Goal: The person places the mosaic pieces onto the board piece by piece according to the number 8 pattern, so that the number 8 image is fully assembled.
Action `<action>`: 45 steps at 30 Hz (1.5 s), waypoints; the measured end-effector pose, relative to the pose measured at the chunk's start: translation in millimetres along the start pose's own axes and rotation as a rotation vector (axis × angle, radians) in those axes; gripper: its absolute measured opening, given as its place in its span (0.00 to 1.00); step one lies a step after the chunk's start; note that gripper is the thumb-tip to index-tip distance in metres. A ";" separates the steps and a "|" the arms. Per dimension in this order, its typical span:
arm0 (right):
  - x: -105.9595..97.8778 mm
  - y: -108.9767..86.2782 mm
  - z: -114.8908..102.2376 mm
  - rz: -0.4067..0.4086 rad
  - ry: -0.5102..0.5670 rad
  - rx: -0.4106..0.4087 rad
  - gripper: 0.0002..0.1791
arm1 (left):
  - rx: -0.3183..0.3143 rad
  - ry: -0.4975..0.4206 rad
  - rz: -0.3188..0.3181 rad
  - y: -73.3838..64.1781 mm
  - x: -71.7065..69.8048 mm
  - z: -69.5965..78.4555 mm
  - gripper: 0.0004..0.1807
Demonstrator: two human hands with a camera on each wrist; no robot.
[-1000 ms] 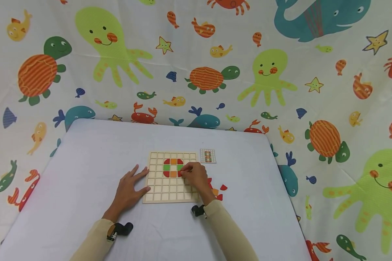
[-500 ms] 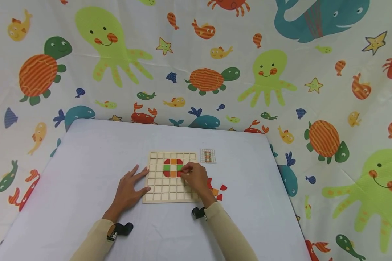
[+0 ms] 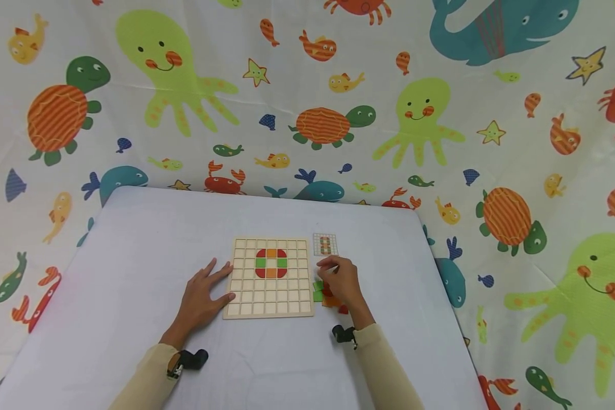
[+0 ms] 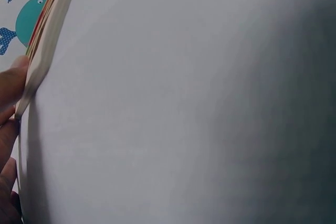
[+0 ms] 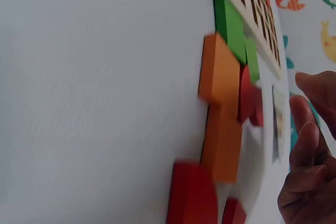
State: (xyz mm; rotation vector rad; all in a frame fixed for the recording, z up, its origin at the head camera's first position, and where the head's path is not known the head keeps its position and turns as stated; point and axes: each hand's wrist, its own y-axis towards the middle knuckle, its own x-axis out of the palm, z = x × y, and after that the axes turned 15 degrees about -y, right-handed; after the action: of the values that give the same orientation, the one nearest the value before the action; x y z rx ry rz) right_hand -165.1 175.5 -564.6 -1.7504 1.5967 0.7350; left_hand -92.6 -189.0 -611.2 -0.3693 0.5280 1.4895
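Note:
A light wooden grid board lies mid-table in the head view. Set in its upper cells is a ring of red corner pieces, orange squares and green squares around one bare cell. My left hand rests at the board's left edge, thumb and index finger spread against it. Off the board's right side, my right hand hovers over loose pieces with bent fingers and nothing between them. The right wrist view shows these as green blocks, orange blocks and red rounded pieces.
A small printed card with a gridded coloured pattern lies beyond the board's upper right corner. The table has a white cover. Behind it hangs a curtain printed with sea animals.
My right hand has left the red corner piece at the ring's lower right and moved right, over the loose pieces. That red piece now lies uncovered in its cell. The left hand stays put.

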 end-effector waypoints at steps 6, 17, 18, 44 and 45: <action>-10.2 -4.5 17.2 -0.052 -0.062 0.097 0.07 | 0.015 -0.001 0.011 -0.1 0.3 -0.2 0.41; -13.5 -11.4 23.4 -0.125 -0.231 0.040 0.08 | 0.003 -0.015 0.007 -1.3 1.2 0.3 0.41; -14.3 -11.7 23.1 -0.129 -0.229 0.035 0.09 | 0.006 -0.010 0.013 -1.5 1.5 0.3 0.41; 31.6 -18.4 -42.7 -0.051 0.040 -0.137 0.03 | -0.008 0.002 0.000 -0.7 0.9 -2.8 0.41; 35.7 -19.3 -46.6 -0.058 0.051 -0.130 0.03 | -0.012 0.001 -0.004 -0.4 0.7 -2.9 0.41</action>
State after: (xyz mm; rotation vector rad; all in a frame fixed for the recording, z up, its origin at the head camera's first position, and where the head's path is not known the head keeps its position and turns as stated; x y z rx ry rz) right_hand -143.2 117.8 -560.9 -1.9149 1.5547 0.7874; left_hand -92.6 -190.1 -614.0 -0.3804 0.5194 1.4895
